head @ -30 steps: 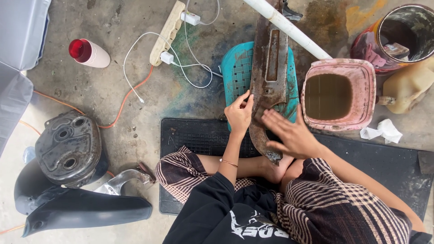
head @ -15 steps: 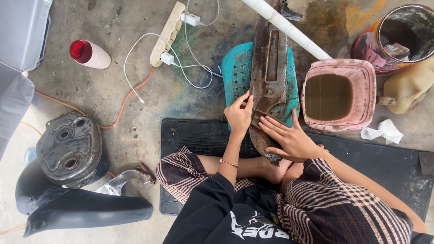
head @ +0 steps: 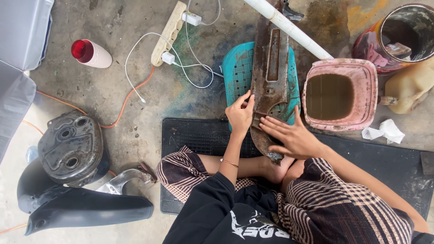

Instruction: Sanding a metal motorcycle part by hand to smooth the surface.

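Left grip [head: 240, 115] pinched rusty metal panel [head: 270, 68] edge; right grip [head: 289, 135] lay flat, fingers spread, beside it on the panel.

rusty brown panel [head: 270, 77] | teal woven basket [head: 239, 72] | pink tub [head: 371, 90]

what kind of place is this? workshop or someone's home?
Probably an informal repair spot on a stained concrete floor, likely for motorbike parts. The left hand and right hand work a rusty metal panel on the ground; a dark engine cover and black fender lie nearby.
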